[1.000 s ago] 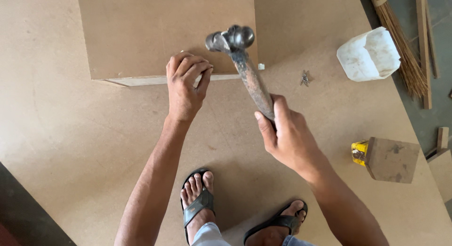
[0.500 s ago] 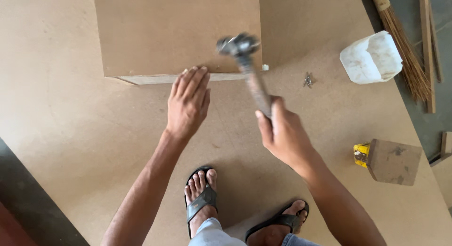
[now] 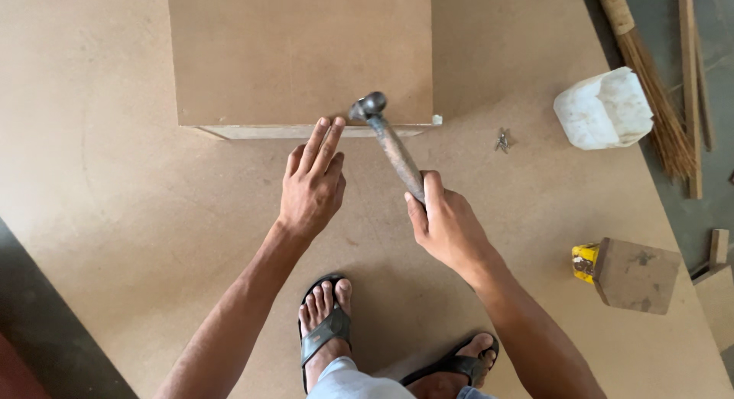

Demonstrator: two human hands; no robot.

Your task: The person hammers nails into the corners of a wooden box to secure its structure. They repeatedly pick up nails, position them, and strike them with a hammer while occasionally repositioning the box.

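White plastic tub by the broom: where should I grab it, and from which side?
Judging from the head view, take the white plastic tub by its upper rim, coming from its left, floor-side face. The broom lies close along its right, leaving little room there. Its walls look thin and crumpled, so the rim probably holds best.

A carpentry workshop: fibreboard sheets cover the floor, with loose nails, timber offcuts, a broom and a hammer.

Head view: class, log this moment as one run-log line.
left hand: open, fingertips at board box edge | right hand: grips hammer, head at box edge | nails loose on floor
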